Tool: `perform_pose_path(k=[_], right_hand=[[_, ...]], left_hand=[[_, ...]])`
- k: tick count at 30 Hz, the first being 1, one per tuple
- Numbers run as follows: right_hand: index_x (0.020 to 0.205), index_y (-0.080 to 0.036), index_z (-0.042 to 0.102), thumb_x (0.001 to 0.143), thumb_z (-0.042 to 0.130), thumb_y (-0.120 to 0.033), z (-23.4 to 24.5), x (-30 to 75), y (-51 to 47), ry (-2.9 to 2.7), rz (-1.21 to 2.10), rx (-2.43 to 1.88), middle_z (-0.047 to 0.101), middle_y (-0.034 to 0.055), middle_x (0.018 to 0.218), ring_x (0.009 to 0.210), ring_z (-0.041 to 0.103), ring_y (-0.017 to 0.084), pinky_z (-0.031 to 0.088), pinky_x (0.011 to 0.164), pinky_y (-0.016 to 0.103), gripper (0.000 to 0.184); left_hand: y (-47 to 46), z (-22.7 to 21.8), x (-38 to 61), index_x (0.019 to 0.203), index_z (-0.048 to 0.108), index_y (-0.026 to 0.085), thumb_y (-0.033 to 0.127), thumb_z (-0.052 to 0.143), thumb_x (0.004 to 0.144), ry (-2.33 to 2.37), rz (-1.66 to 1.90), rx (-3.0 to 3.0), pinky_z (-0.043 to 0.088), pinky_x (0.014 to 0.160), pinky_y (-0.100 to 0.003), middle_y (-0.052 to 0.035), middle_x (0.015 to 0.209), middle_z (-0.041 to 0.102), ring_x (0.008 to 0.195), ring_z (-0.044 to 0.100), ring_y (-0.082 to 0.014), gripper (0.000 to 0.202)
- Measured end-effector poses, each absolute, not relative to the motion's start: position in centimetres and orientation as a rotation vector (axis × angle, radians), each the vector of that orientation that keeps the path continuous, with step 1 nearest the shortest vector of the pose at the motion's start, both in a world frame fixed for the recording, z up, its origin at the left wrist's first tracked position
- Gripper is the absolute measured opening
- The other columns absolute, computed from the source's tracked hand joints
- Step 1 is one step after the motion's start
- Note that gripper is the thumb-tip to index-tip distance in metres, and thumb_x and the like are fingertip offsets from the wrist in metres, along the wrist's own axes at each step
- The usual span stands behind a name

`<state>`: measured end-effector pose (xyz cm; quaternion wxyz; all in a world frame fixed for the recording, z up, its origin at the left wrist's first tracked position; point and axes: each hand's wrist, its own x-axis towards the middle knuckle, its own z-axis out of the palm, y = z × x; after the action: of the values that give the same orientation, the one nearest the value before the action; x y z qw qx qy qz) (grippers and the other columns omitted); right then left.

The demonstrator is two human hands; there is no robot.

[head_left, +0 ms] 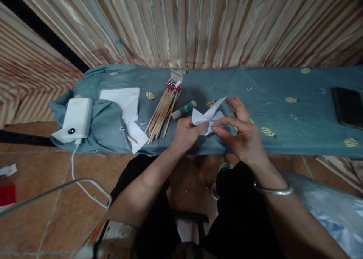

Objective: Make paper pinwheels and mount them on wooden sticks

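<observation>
A white folded paper pinwheel shape (208, 116) lies over the front part of the blue-grey cloth-covered table (283, 115). My left hand (185, 133) is closed, pinching the paper's centre from the left. My right hand (241, 130) pinches the same spot from the right with thumb and forefinger, its other fingers spread above the cloth. A silver bangle (272, 191) sits on my right wrist.
Left of the paper lie a glue stick (184, 109), a bundle of wooden sticks (161, 114) and a small red box of pins (174, 84). Further left are white paper sheets (124, 99) and a white power bank (77, 119) with cable. A dark phone (348, 107) rests at the far right.
</observation>
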<state>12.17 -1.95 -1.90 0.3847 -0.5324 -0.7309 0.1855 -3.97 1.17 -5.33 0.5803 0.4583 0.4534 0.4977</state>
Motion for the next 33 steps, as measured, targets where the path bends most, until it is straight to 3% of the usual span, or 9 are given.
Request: perform_pose_path(k=[5, 33], right_hand=[[0.082, -0.028, 0.069, 0.085, 0.065, -0.034, -2.3, 12.3, -1.7, -1.829, 0.444, -1.369, 0.045, -0.0009, 0.148, 0.147, 0.024, 0.032, 0.031, 0.114, 0.059, 0.008], [0.083, -0.028, 0.071, 0.083, 0.069, -0.033, -3.1, 12.7, -1.4, -1.829, 0.44, -1.288, 0.048, -0.0017, 0.146, 0.145, 0.03, 0.032, 0.03, 0.114, 0.056, 0.005]], left_hand=[[1.0, -5.3, -4.0, 0.071, 0.074, 0.015, 0.025, 0.077, 0.065, 1.046, 1.147, 1.08, 0.049, 0.063, -0.026, -0.0015, 0.07, 0.072, 0.067, 0.063, -0.0159, 0.012], [1.1, -6.1, -4.0, 0.071, 0.072, 0.014, 0.029, 0.074, 0.068, 1.011, 1.16, 1.214, 0.042, 0.057, -0.022, 0.0016, 0.062, 0.064, 0.059, 0.055, -0.011, 0.016]])
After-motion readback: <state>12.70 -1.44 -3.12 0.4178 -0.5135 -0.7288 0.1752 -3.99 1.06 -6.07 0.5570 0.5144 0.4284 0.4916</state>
